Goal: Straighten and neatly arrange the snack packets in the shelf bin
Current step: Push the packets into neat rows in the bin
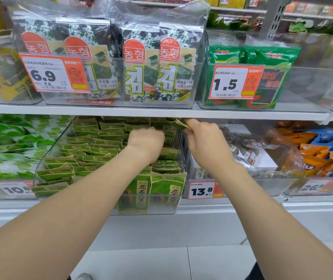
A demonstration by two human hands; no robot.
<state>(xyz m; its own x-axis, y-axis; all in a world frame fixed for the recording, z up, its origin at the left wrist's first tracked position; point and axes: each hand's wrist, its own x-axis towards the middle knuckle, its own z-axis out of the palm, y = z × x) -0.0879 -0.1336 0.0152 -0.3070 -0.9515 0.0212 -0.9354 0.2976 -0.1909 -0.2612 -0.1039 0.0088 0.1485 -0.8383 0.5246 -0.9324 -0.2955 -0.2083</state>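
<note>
While right hand point(204, 137) pinches a packet point(176, 124), left hand point(145, 140) rests among packets point(93, 148).

The view comes from the person's head, facing a store shelving unit almost square on and tilted somewhat down, so that floor tiles point(212, 263) fill the bottom edge. It stands near, within arm's reach: both forearms enter from the lower corners and meet mid-frame at the clear bin point(161, 209) on the lower shelf point(242, 207). The wide lens also takes in the upper shelf point(161, 112) and neighbouring bins either side.
</note>
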